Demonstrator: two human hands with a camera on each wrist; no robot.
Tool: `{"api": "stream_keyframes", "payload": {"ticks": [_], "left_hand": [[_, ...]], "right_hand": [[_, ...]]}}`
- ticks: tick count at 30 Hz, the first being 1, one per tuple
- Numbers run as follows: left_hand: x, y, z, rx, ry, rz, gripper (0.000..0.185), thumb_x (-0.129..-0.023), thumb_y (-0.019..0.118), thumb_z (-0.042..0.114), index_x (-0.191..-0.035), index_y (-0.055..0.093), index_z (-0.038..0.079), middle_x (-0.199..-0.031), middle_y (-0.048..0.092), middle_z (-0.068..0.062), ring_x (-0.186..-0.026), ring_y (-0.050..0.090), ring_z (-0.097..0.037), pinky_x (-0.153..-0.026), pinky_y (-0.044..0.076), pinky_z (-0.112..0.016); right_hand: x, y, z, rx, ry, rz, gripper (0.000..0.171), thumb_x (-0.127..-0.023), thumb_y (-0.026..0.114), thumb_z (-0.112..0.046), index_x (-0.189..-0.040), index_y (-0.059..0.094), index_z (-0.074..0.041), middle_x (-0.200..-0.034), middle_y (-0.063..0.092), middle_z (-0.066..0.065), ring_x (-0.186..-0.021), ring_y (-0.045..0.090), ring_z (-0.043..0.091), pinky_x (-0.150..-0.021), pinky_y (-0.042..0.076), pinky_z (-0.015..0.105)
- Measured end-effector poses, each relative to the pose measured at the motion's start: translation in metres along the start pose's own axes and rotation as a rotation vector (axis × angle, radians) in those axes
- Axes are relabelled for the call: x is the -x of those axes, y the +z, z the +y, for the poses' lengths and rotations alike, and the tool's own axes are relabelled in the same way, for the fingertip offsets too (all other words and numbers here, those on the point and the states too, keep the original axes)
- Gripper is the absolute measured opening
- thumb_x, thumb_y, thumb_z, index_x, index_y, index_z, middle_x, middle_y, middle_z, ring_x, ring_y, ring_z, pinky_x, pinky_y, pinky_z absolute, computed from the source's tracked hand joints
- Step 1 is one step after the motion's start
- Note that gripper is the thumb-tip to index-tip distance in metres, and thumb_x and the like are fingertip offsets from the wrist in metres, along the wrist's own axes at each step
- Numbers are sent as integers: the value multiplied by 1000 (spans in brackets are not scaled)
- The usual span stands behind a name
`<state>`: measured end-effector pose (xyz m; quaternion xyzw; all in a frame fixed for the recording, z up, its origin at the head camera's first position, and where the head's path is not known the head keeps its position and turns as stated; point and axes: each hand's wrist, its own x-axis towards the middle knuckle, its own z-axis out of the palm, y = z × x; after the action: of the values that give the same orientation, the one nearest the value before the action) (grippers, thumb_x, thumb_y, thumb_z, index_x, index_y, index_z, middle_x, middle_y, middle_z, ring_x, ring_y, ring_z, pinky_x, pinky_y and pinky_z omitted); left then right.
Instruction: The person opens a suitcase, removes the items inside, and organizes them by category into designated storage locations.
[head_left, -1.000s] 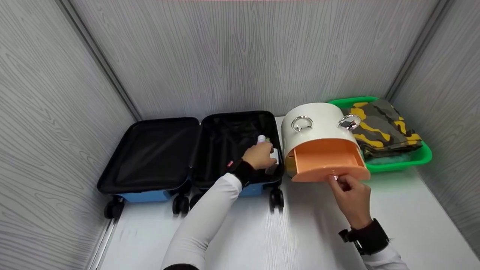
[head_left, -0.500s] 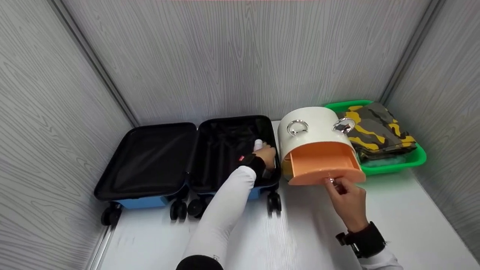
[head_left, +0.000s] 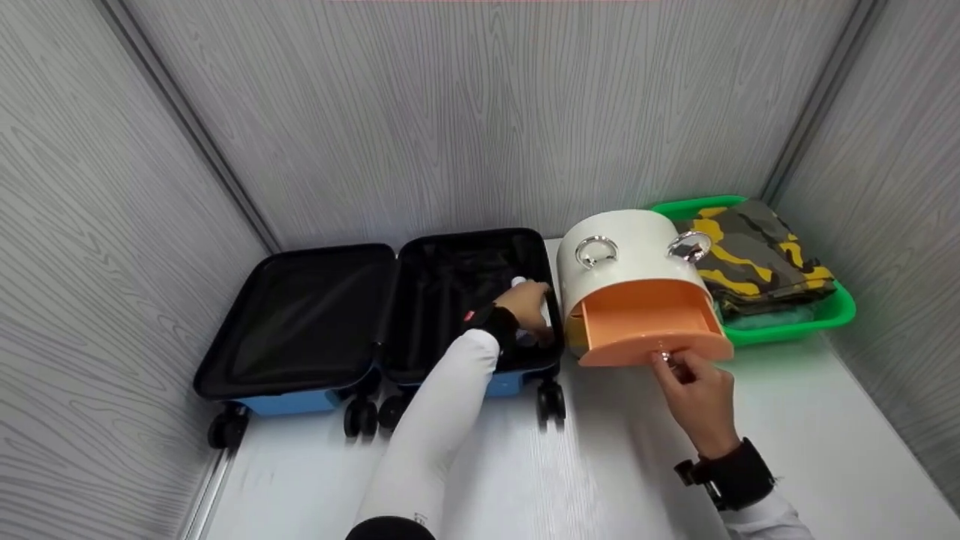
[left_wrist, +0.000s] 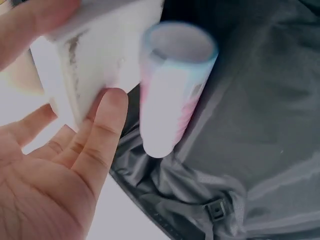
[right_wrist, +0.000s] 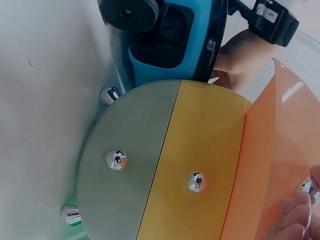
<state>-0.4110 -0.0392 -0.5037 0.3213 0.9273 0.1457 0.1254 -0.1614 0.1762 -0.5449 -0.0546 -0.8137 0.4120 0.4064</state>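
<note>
My left hand (head_left: 523,306) reaches into the right half of an open black-lined suitcase (head_left: 442,300). In the left wrist view its thumb and fingers grip a white box (left_wrist: 102,55), mostly covered by the hand in the head view. Beside the box stands a pink, white and blue tube-shaped container (left_wrist: 167,95), apart from the fingers. My right hand (head_left: 699,390) pinches the shiny knob (head_left: 664,357) of an orange drawer (head_left: 641,311), pulled out from a rounded white cabinet (head_left: 626,232). Grey-green (right_wrist: 127,135) and yellow (right_wrist: 200,140) drawer fronts sit pushed in below it.
The suitcase's other half (head_left: 307,322) lies flat at the left, with black wheels (head_left: 361,418) along the front. Behind the cabinet at right, a green basket (head_left: 814,328) holds folded camouflage cloth (head_left: 750,247). Grey panelled walls (head_left: 480,112) enclose the back and sides.
My left hand has moved slightly right toward the suitcase's right edge, covering more of the white box and tube-shaped container. The right hand stays on the knob, and the drawer remains pulled out.
</note>
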Motion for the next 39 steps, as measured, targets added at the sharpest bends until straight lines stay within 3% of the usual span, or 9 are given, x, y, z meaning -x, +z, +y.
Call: {"api": "stream_keyframes", "payload": {"ticks": [1, 3, 8, 14, 19, 25, 30, 34, 39], "left_hand": [[14, -13, 10, 6, -19, -6, 89, -73, 99, 25, -151, 60, 7, -146, 64, -15, -131, 63, -29, -109, 55, -41], [28, -27, 15, 22, -17, 34, 89, -73, 100, 26, -150, 60, 5, -147, 64, -16, -133, 62, -29, -111, 53, -41], [57, -50, 10, 87, -11, 160, 92, -72, 102, 31, -147, 60, 1, -141, 65, -19, -127, 64, -32, -110, 54, -42], [89, -75, 8, 230, -63, 335, 86, -75, 98, 42, -142, 66, -2, -132, 73, -18, -117, 68, -31, -103, 57, -43], [106, -89, 32, 351, -64, 365, 84, -76, 98, 46, -139, 69, -2, -125, 77, -16, -109, 72, -27, -98, 58, -41], [116, -81, 79, 496, 1, 295, 72, -83, 94, 44, -136, 71, 2, -117, 79, -12, -100, 71, -19, -91, 58, -34], [108, -60, 113, 529, -20, 306, 74, -85, 90, 52, -139, 69, 5, -121, 78, -10, -105, 70, -17, -94, 58, -34], [99, -43, 127, 584, -2, 314, 67, -88, 89, 50, -140, 68, 13, -118, 78, -9, -102, 71, -15, -89, 58, -31], [94, -27, 133, 643, 38, 350, 48, -87, 92, 44, -122, 71, 17, -109, 76, -4, -93, 68, -10, -80, 56, -26]], "right_hand": [[-1, 0, 0, -2, 0, -2, 24, -90, 86, -2, -75, 68, -1, -62, 59, 5, -58, 48, 3, -57, 36, 14], [-2, -1, 0, -2, 1, -10, 24, -91, 86, -3, -75, 68, -1, -63, 60, 5, -58, 48, 3, -57, 36, 14], [-2, -2, 0, 6, -13, -27, 24, -90, 87, -3, -75, 68, -1, -63, 60, 5, -58, 48, 4, -58, 36, 14], [-2, -4, -1, 23, -28, -37, 24, -90, 87, -3, -75, 68, -2, -63, 59, 5, -58, 47, 3, -57, 36, 14], [-4, -6, -1, 34, -58, -27, 26, -89, 89, -5, -73, 68, -4, -60, 58, 2, -56, 46, 1, -56, 35, 16], [-3, -5, 0, 58, -64, -27, 24, -88, 90, -7, -74, 70, -5, -59, 61, 3, -56, 49, -2, -56, 36, 16], [-3, -4, -1, 67, -43, -37, 21, -90, 88, -9, -76, 72, -5, -60, 64, 3, -56, 51, -1, -56, 38, 16], [-3, -2, -2, 78, -47, -46, 22, -91, 87, -8, -75, 72, -6, -60, 63, 2, -56, 51, 0, -55, 39, 16], [-2, 0, -6, 74, -46, -59, 24, -92, 87, -9, -74, 71, -7, -60, 60, 0, -57, 49, 1, -55, 37, 17]]}}
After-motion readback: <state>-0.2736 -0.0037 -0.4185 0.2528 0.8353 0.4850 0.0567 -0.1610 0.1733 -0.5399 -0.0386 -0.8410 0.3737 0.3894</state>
